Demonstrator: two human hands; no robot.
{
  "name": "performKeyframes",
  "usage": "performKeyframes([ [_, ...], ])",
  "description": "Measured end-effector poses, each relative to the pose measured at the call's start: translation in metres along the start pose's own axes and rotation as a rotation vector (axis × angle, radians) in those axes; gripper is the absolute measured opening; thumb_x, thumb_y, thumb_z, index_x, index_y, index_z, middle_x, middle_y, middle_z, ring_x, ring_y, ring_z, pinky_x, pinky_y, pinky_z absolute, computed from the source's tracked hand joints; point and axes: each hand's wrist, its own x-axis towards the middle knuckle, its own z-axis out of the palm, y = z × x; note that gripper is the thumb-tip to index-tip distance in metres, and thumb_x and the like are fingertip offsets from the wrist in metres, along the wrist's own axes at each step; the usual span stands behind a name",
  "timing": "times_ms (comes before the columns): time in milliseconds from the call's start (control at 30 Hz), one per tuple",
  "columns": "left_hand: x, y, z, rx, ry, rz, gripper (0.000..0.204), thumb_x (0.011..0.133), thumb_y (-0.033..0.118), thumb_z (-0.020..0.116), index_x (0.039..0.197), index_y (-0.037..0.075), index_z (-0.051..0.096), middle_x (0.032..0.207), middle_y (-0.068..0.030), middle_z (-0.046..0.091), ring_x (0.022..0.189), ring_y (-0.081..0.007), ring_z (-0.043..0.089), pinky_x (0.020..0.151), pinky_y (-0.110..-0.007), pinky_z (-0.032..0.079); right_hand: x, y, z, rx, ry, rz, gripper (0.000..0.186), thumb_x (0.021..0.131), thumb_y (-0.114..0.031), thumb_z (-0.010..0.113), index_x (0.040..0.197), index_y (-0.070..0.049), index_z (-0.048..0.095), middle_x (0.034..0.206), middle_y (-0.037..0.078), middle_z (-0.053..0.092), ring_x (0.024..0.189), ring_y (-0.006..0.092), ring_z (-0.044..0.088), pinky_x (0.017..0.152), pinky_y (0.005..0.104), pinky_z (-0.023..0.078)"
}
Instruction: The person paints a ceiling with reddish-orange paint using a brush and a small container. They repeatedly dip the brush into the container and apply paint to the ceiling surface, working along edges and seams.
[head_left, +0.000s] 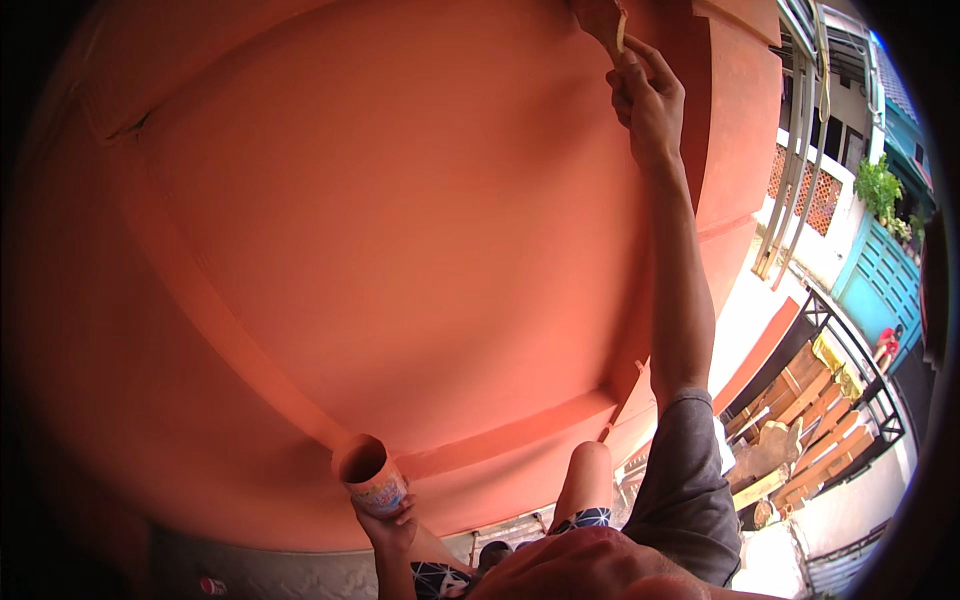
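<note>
The fingers of the right hand are wrapped around the handle of a brush at the top of the frame, right of centre. The brush points up and to the left, and its far end runs into the upper edge, so whether it touches the wall cannot be told. That arm stretches nearly straight up from a dark grey sleeve at lower right.

The left hand, below and left of centre, grips a cup around its lower part. The cup tilts slightly, its mouth facing up and to the left; its rim is orange, its side has a colourful print, and its inside lies in shadow.

The orange wall fills most of the frame, with a raised band sloping down its left side towards the cup. A bare knee and patterned shorts show along the lower edge. At far lower left is a small red and white container. Wooden boards lie at lower right, and a turquoise gate stands at the right edge beneath a green plant.
</note>
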Motion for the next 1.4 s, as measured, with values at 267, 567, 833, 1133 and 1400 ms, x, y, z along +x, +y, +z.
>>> performKeyframes([
  [267, 0.008, -0.006, 0.023, 0.122, 0.161, -0.006, 0.061, 0.094, 0.054, 0.052, 0.128, 0.004, 0.052, 0.105, -0.0199, 0.062, 0.072, -0.0276, 0.054, 0.040, -0.024, 0.043, -0.007, 0.015, 0.013, 0.219, 0.449, -0.152, 0.023, 0.104, -0.013, 0.052, 0.125, -0.006, 0.046, 0.065, -0.001, 0.050, 0.047, 0.0036, 0.041, 0.040, 0.0214, 0.031],
  [567, 0.015, 0.009, -0.013, 0.298, 0.030, -0.121, 0.080, 0.088, 0.062, 0.062, 0.138, 0.002, 0.043, 0.127, -0.0136, 0.054, 0.091, -0.0226, 0.051, 0.055, -0.027, 0.045, -0.030, 0.006, 0.070, -0.199, -0.056, -0.206, 0.022, 0.099, -0.009, 0.049, 0.117, 0.001, 0.057, 0.056, 0.001, 0.052, 0.048, 0.0088, 0.044, 0.052, 0.0296, 0.039],
  [833, 0.011, -0.026, 0.030, 0.180, 0.025, -0.091, 0.068, 0.093, 0.058, 0.054, 0.133, 0.004, 0.049, 0.118, -0.0169, 0.059, 0.083, -0.0256, 0.054, 0.049, -0.027, 0.045, -0.001, -0.004, 0.022, 0.152, 0.335, -0.028, 0.022, 0.106, -0.019, 0.054, 0.123, -0.006, 0.047, 0.061, 0.000, 0.049, 0.047, 0.0040, 0.040, 0.042, 0.0235, 0.029],
  [1133, 0.037, -0.035, -0.003, 0.050, -0.014, -0.214, 0.077, 0.091, 0.064, 0.054, 0.136, 0.003, 0.046, 0.118, -0.0206, 0.059, 0.082, -0.0303, 0.059, 0.042, -0.027, 0.049, -0.060, -0.003, 0.050, -0.159, -0.349, -0.121, 0.026, 0.108, -0.019, 0.049, 0.129, -0.004, 0.051, 0.067, 0.001, 0.054, 0.048, 0.0048, 0.043, 0.042, 0.0236, 0.032],
  [1400, 0.056, -0.080, -0.023, 0.006, 0.000, -0.216, 0.074, 0.089, 0.070, 0.053, 0.128, 0.006, 0.056, 0.110, -0.0151, 0.062, 0.074, -0.0319, 0.060, 0.038, -0.028, 0.049, -0.208, -0.013, -0.046, 0.015, -0.542, 0.526, 0.040, 0.109, -0.034, 0.050, 0.134, -0.004, 0.048, 0.066, 0.001, 0.051, 0.047, 0.0061, 0.045, 0.043, 0.0212, 0.034],
])
